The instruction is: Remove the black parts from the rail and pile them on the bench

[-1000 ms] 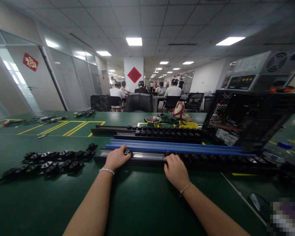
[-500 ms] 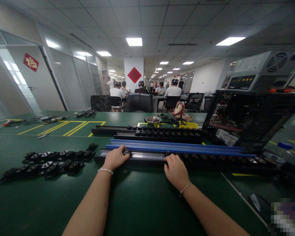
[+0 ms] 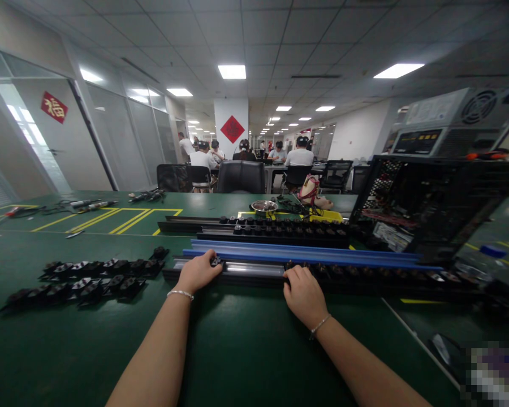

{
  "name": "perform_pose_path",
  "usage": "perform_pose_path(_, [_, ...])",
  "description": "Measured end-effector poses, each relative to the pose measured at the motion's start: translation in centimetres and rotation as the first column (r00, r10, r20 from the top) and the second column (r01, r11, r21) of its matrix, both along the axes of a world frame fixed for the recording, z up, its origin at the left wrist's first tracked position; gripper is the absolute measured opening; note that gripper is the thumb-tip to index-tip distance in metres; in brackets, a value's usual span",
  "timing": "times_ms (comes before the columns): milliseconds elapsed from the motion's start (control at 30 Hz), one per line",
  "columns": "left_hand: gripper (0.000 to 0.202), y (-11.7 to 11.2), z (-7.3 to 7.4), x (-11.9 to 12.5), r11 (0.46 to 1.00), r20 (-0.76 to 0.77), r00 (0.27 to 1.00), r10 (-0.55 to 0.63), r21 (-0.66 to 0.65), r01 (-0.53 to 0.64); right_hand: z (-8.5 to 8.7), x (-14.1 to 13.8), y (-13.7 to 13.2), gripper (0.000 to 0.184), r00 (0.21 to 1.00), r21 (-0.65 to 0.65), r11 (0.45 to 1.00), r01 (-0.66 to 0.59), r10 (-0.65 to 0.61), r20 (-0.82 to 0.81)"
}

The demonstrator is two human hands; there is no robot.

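A long dark metal rail (image 3: pixel 250 269) lies across the green table in front of me, with a row of small black parts seated along its right half. My left hand (image 3: pixel 197 272) is closed around one small black part (image 3: pixel 215 261) at the rail's left end. My right hand (image 3: pixel 303 294) rests curled on the rail's near edge, its fingertips at the first of the seated black parts (image 3: pixel 365 272). A blue strip (image 3: pixel 305 254) lies just behind the rail.
Two rows of loose black parts (image 3: pixel 89 280) lie on the table to my left. Behind are more loaded rails (image 3: pixel 275 227), a metal bowl (image 3: pixel 263 206), and an open computer case (image 3: pixel 432 203) at right. Tools (image 3: pixel 87 204) lie far left. People sit at desks beyond.
My left hand has slid slightly to the left along the rail with the black part. My right hand has stayed put.
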State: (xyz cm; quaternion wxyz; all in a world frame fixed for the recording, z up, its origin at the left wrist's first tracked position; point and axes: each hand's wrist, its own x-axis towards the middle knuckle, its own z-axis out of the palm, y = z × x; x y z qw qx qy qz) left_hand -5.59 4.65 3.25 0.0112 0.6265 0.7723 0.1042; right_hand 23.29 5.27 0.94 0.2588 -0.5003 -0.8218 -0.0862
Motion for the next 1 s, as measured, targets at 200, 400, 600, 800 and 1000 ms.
perform_pose_path(200, [0.033, -0.1, 0.0, -0.5, 1.0, -0.001, 1.0, 0.007, -0.003, -0.007, -0.1, -0.1, 0.0, 0.011, 1.0, 0.007, 1.0, 0.006, -0.006, 0.011])
perform_pose_path(400, [0.033, -0.2, 0.0, -0.9, 1.0, -0.006, 1.0, 0.012, -0.001, -0.012, -0.2, -0.1, 0.0, 0.01, 1.0, 0.013, 1.0, 0.006, -0.006, 0.023])
perform_pose_path(600, [0.033, -0.3, 0.0, -1.0, 1.0, 0.007, 1.0, 0.016, -0.002, -0.016, -0.2, 0.0, 0.1, 0.01, 1.0, 0.011, 1.0, 0.003, -0.004, 0.014])
perform_pose_path(800, [0.032, -0.3, 0.0, -1.0, 1.0, 0.004, 1.0, 0.02, 0.007, -0.02, -0.1, 0.0, 0.0, 0.01, 1.0, 0.009, 1.0, 0.006, -0.006, 0.009])
perform_pose_path(1000, [0.033, -0.3, 0.0, -1.1, 1.0, 0.004, 1.0, 0.014, 0.007, -0.014, -0.2, 0.0, 0.1, 0.01, 1.0, 0.008, 1.0, 0.003, -0.003, 0.009])
